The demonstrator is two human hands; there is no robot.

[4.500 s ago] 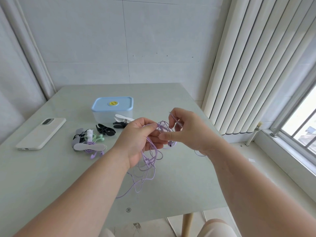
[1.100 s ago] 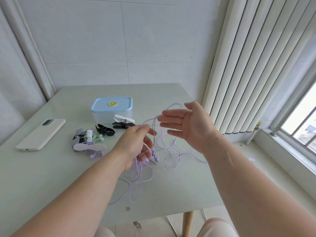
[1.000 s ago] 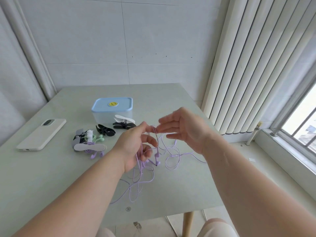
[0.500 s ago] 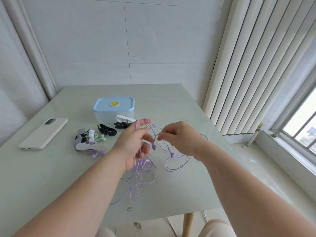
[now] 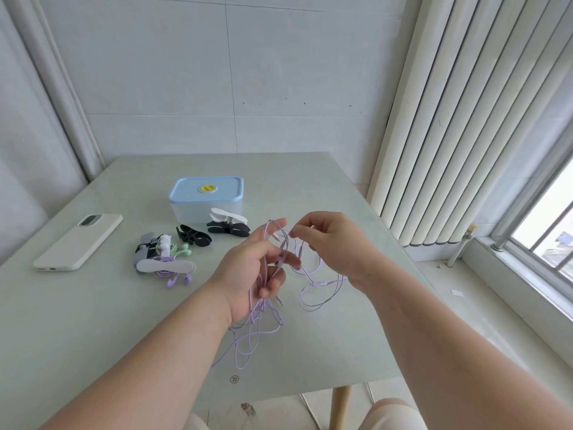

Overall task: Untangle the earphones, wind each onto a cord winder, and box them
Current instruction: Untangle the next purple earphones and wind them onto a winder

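Tangled purple earphones (image 5: pixel 259 324) hang between my hands above the table's front middle. My left hand (image 5: pixel 251 271) grips a bundle of the cord, with loops dangling below it onto the table. My right hand (image 5: pixel 331 243) pinches a strand near the top of the tangle, fingertips close to my left fingertips. A closed box with a blue lid (image 5: pixel 206 197) stands behind. Black and white cord winders (image 5: pixel 228 223) lie in front of the box. A black winder (image 5: pixel 192 235) sits to their left. Wound earphones (image 5: pixel 164 256) on winders lie further left.
A white phone (image 5: pixel 79 242) lies face down at the left of the pale table (image 5: pixel 93 321). Vertical blinds (image 5: pixel 465 119) and a window sill stand at the right, beyond the table's right edge. My knees show below the front edge.
My right hand was spread open a second ago; it has since closed and now pinches a strand by my left fingertips. My left hand has kept hold of the bundle.
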